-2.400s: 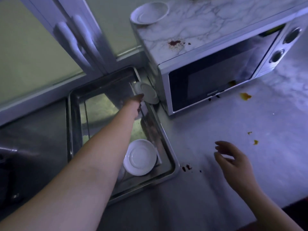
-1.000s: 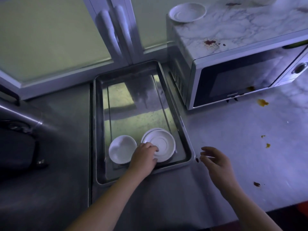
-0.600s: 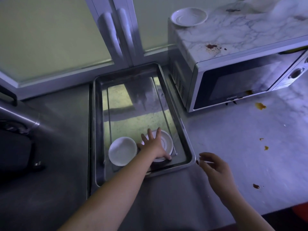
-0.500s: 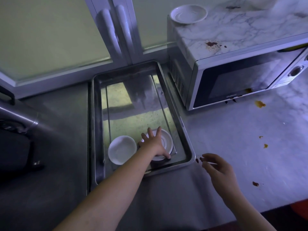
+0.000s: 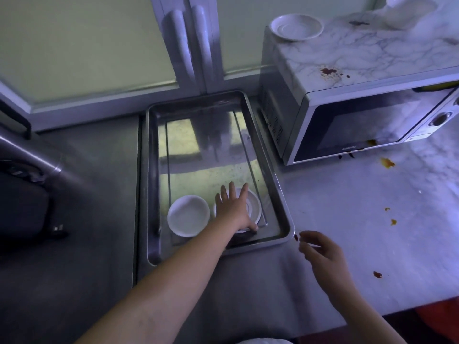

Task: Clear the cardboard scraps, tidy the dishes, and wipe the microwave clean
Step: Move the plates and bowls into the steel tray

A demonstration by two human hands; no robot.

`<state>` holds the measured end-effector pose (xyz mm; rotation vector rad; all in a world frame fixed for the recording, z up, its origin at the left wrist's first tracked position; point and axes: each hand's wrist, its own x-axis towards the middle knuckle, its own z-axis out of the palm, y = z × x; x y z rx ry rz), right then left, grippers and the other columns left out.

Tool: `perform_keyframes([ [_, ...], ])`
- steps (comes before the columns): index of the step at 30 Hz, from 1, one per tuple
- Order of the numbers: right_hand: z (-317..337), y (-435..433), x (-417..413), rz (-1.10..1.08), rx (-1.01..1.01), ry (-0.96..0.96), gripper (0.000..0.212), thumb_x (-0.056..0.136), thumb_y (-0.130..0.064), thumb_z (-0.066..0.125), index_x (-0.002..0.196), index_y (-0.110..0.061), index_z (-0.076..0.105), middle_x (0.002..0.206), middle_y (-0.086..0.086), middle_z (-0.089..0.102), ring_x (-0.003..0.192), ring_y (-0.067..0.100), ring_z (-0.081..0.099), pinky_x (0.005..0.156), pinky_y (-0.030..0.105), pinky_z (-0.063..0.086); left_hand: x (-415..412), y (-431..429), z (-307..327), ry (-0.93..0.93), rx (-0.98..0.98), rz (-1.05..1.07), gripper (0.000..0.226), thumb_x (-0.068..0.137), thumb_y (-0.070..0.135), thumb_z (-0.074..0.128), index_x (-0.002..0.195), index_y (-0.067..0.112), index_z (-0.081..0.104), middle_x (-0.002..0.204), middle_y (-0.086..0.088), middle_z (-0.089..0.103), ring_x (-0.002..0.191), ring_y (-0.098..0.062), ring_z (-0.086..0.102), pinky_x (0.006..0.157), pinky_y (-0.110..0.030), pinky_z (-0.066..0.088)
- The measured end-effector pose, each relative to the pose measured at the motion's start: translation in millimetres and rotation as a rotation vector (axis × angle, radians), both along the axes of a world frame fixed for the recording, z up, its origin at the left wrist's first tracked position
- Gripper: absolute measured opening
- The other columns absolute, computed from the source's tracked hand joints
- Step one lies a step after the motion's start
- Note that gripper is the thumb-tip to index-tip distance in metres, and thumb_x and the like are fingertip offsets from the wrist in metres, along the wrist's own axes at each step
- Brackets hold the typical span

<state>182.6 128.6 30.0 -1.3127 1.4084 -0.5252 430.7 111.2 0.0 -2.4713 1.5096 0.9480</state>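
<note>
Head: glossy round saucer point(image 5: 253, 207), steel tray point(image 5: 263, 244)

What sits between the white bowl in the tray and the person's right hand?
In the head view: the left hand lying flat on a white saucer, then the tray rim and dark red drops.

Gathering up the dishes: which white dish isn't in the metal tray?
The saucer on top of the microwave, near its back corner. The bowl and the plate under the left hand both lie in the tray.
</note>
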Motion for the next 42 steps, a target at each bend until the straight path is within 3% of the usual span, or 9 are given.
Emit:
perform_keyframes([
  [6,11.4,7.6,24.0,0.058,-0.052,-0.013,0.027,0.088,-0.001,0.068,0.096,-0.027,0.072,0.088,-0.012,0.075,0.076,0.003,0.068,0.077,0.032,0.055,-43.3,45.3,24.5,0.446,-0.439,0.320,0.095,0.081,0.046,0.074,0.157,0.029,0.019,0.164,-0.003,0.016,0.151,-0.020,0.016,0.119,-0.031,0.018],
  [13,29.0,16.2,36.6,-0.007,-0.079,-0.043,0.026,0.088,0.002,0.066,0.094,-0.022,0.073,0.087,-0.009,0.075,0.077,0.012,0.067,0.078,0.035,0.053,-36.2,131.4,30.6,0.815,-0.595,0.752,0.033,0.090,0.012,0.070,0.121,0.023,0.066,0.124,0.008,0.068,0.109,0.003,0.060,0.083,-0.004,0.043],
  [16,33.4,24.0,27.8,-0.059,-0.078,-0.024,0.025,0.086,0.002,0.068,0.094,-0.021,0.074,0.087,-0.007,0.075,0.079,0.014,0.068,0.081,0.039,0.055,-35.4,135.6,32.1,0.928,-0.643,0.851,0.020,0.090,0.003,0.068,0.099,0.020,0.073,0.102,0.004,0.076,0.096,-0.002,0.068,0.080,-0.013,0.049],
  [19,42.9,25.7,10.3,-0.131,-0.082,-0.017,0.024,0.087,0.003,0.067,0.093,-0.019,0.075,0.087,-0.006,0.076,0.082,0.020,0.068,0.078,0.037,0.055,-40.1,120.5,41.2,1.007,-0.657,0.852,0.016,0.091,0.006,0.068,0.098,0.018,0.074,0.094,0.009,0.077,0.094,-0.003,0.069,0.084,-0.021,0.049],
  [22,56.5,15.3,-12.2,-0.204,-0.112,-0.043,0.026,0.087,0.005,0.065,0.092,-0.018,0.075,0.085,-0.001,0.075,0.082,0.024,0.069,0.073,0.037,0.054,-46.8,98.6,60.2,1.023,-0.708,0.777,0.013,0.092,0.008,0.067,0.099,0.016,0.074,0.094,0.007,0.077,0.092,-0.006,0.069,0.085,-0.024,0.050],
  [27,67.8,-25.2,-47.2,-0.303,-0.145,-0.157,0.023,0.090,0.005,0.063,0.092,-0.015,0.075,0.090,0.004,0.075,0.078,0.021,0.071,0.074,0.037,0.053,-50.7,48.3,98.4,0.987,-0.787,0.657,0.016,0.092,0.002,0.064,0.092,0.014,0.075,0.081,0.000,0.074,0.075,-0.011,0.065,0.064,-0.016,0.052],
  [32,62.2,-85.6,-68.8,-0.295,-0.128,-0.208,0.024,0.091,0.005,0.063,0.089,-0.015,0.076,0.090,0.010,0.076,0.078,0.023,0.072,0.077,0.042,0.055,-33.2,-43.9,140.0,0.864,-0.856,0.508,0.011,0.092,0.020,0.065,0.092,0.021,0.075,0.085,-0.005,0.074,0.077,-0.016,0.067,0.070,-0.027,0.055],
  [35,81.9,-153.8,-78.8,-0.177,-0.212,-0.203,0.026,0.090,0.006,0.062,0.089,-0.018,0.075,0.085,0.008,0.074,0.086,0.033,0.070,0.078,0.043,0.053,-13.4,-137.6,168.4,0.762,-0.913,0.577,0.010,0.092,0.019,0.066,0.087,0.021,0.074,0.078,-0.001,0.073,0.072,-0.013,0.064,0.067,-0.027,0.051],
  [42,169.8,-346.0,-97.5,-0.058,-0.517,-0.194,0.018,0.090,-0.013,0.069,0.093,-0.031,0.072,0.087,-0.011,0.074,0.079,0.012,0.069,0.065,0.021,0.056,28.6,-315.9,209.1,0.621,-0.854,0.828,0.023,0.069,0.035,0.066,0.084,0.017,0.063,0.086,-0.010,0.062,0.073,-0.021,0.055,0.069,-0.031,0.044],
])
